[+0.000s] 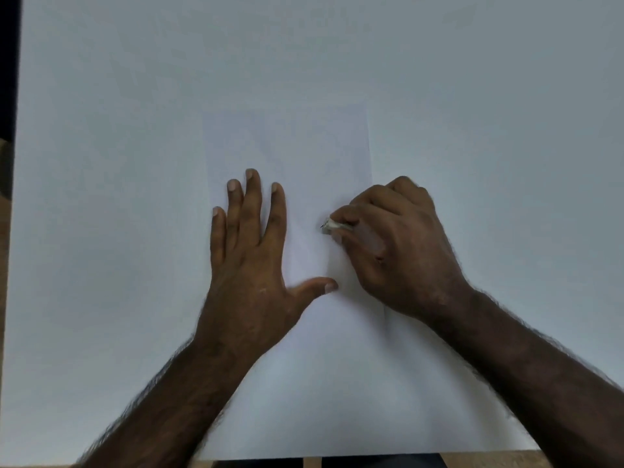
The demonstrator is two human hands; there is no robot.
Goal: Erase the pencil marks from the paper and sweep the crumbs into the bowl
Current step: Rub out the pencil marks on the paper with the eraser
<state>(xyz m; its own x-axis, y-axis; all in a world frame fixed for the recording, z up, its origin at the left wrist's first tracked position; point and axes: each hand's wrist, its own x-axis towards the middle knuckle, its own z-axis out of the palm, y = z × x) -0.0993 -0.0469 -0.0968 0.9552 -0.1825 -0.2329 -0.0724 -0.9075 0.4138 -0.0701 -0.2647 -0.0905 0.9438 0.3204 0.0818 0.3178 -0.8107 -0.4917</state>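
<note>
**Left hand flat on the sheet, right hand holding the eraser**

At the far left, a narrow strip of brown wooden floor or furniture shows beside the large white table surface, which fills nearly the whole view.

Going to the right, the left forearm comes up from the lower left corner at a slant. The left hand lies palm down on the white rectangular sheet of paper, near its left edge. The fingers are straight and a little spread, pointing away from the person, and the thumb is stretched out to the right. This hand holds nothing; it presses flat on the sheet.

In the middle, the paper is hardly different in colour from the table. I cannot tell if pencil marks are on it.

Further right, the right hand is curled, with knuckles up. Its thumb and first fingers pinch a small pale eraser, whose tip touches the paper. The right forearm enters from the lower right corner.
</note>
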